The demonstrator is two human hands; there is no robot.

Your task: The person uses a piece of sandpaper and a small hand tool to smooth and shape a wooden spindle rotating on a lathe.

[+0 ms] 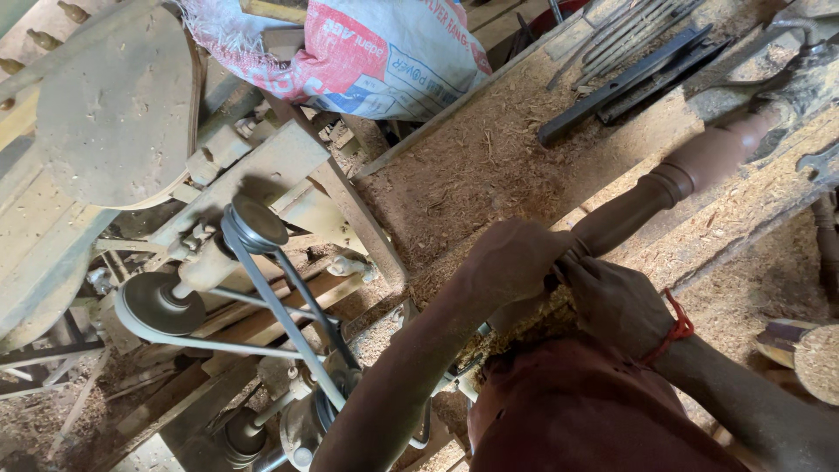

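- Spindle (673, 179): turned wooden workpiece, brown, mounted lengthwise on the lathe bed (489, 166); it runs diagonally from the hands up toward the far end support (791, 83).
- Profile: beads and a bulbous section are already cut along the visible upper length. The near end is covered by the hands, so its condition cannot be told. Judged from this, shaping is well advanced and work at the near end is in hand.
- Left hand (511, 258): fingers curled closed over the near end of the spindle, gripping from above.
- Right hand (616, 301): closed around the same section from below, just beside the left hand; a red cord (677, 323) circles the wrist. Whether a small tool or abrasive sits between the palms cannot be told.
- Sawdust (454, 183): thick layer on the bed and surrounding boards.
- Long dark tools (629, 79): lying on the bed, well apart from the hands.
- Drive belt (280, 306) and pulleys (162, 301): left of the bed, below a printed sack (384, 52).
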